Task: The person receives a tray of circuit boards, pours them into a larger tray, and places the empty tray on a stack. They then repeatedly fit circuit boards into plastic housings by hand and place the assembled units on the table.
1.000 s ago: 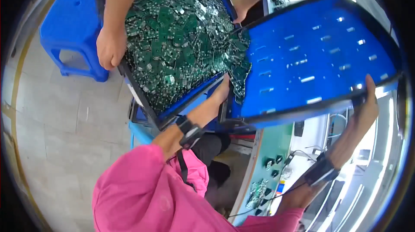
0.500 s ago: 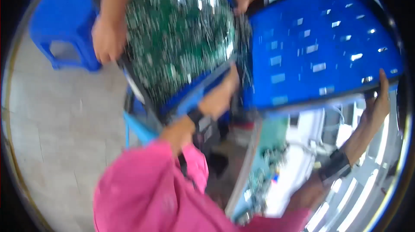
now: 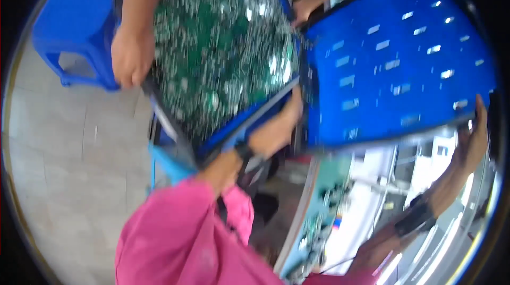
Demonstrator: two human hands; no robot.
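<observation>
A dark-rimmed tray (image 3: 175, 131) full of green circuit boards (image 3: 212, 56) lies ahead of me, blurred by motion. Against its right side is a tilted tray (image 3: 366, 88) with a blue face dotted with pale rectangular patches. My left hand (image 3: 276, 128) is closed at the corner where the two trays meet; which rim its fingers hold is unclear. Out at the right, my right hand (image 3: 470, 141) grips the near right edge of the blue tray. Another person's hand (image 3: 133, 54) holds the board tray's left side, and their other hand (image 3: 305, 11) is at its far right corner.
A blue plastic stool (image 3: 77, 30) stands at the far left on the pale tiled floor (image 3: 64, 152). Below the blue tray, a light green bench (image 3: 308, 226) carries several small parts. A light blue support (image 3: 172, 165) shows under the board tray.
The near edge of the blue tray sits slightly lower in view. Both my hands appear a little farther right, still on the trays. The other person's hands keep their holds.
</observation>
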